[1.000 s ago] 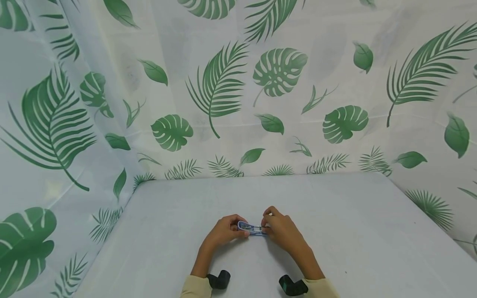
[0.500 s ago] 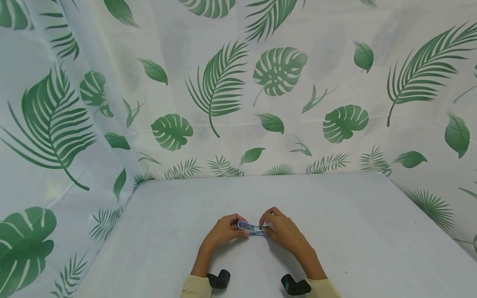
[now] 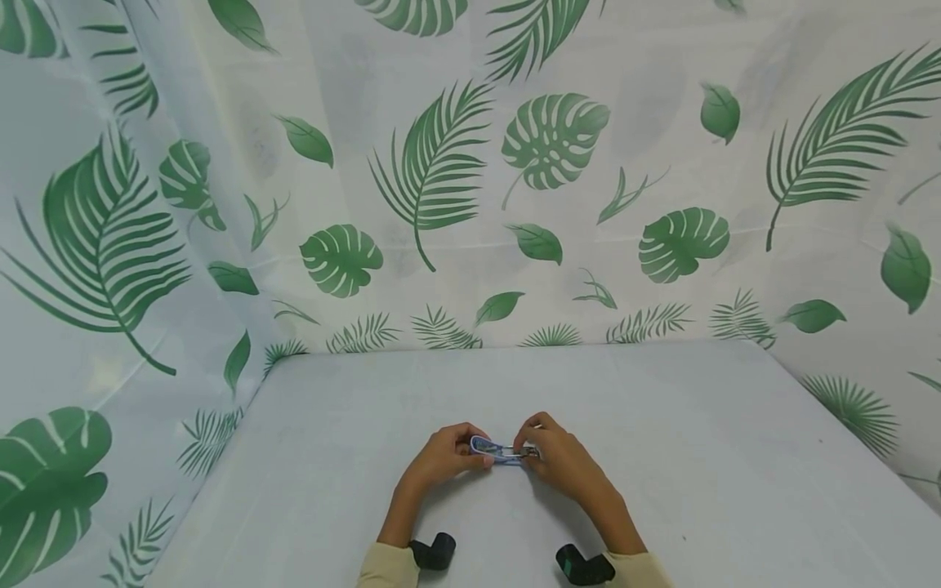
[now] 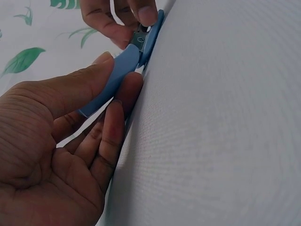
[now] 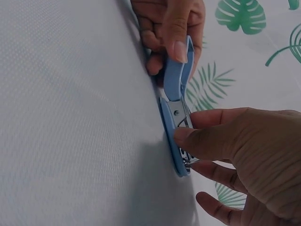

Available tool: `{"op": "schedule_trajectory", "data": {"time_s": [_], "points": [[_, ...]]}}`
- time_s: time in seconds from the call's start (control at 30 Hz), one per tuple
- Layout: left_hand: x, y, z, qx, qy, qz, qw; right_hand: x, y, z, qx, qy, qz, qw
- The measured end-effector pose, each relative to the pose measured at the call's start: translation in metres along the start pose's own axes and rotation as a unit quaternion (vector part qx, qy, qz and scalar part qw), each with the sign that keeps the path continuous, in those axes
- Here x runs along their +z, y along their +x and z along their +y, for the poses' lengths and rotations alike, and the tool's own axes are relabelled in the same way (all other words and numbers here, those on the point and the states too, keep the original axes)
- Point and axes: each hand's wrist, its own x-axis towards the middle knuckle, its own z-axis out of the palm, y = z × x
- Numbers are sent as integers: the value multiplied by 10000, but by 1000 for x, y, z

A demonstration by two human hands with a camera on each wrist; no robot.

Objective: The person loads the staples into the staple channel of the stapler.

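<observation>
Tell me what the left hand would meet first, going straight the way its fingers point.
Beyond the blue stapler that the left hand grips, it would probably meet the right hand, which pinches the stapler's other end; the exact depth between them is hard to judge.

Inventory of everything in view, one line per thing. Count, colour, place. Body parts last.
stapler: 1, blue with silver metal parts, held between both hands, low over the table
table: 1, pale grey-white, below the hands
backdrop: number of pieces unclear, white with green leaf print, behind the table and along both sides
dark specks: at least 2, dark, right part of the table
black devices: 2, black, one by each wrist
sleeves: 2, pale yellow, bottom edge of the head view
left hand: 1, bare, gripping the stapler's blue handle
right hand: 1, bare, pinching the stapler's metal part
</observation>
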Motion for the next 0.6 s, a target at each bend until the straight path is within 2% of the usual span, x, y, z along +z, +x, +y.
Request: {"op": "schedule_trajectory", "data": {"time_s": [0.6], "points": [[0, -1, 2, -32, -24, 18, 10000, -1, -3, 4, 182, 168, -22, 9997]]}}
